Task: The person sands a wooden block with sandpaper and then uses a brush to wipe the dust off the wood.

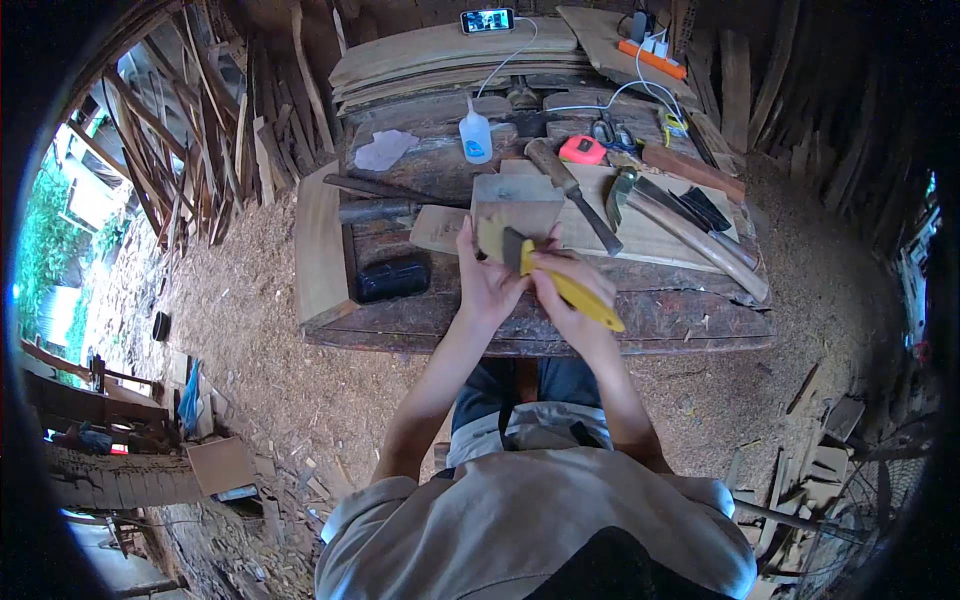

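A pale wooden block stands at the middle of the workbench's near part, tilted toward me. My left hand is closed around its lower left side, fingers along the edge. In my right hand is a flat brush with a yellow handle; its bristles lie against the block's near face. The brush hides part of that face, and the left fingertips beneath it are partly hidden. Just left of the block lies a small flat wooden piece. A wood-handled chisel lies to the right of it.
The worn workbench also bears a glue bottle, a pink tape measure, scissors, a long wooden handle and a black case. Behind are stacked planks, a phone and an orange power strip.
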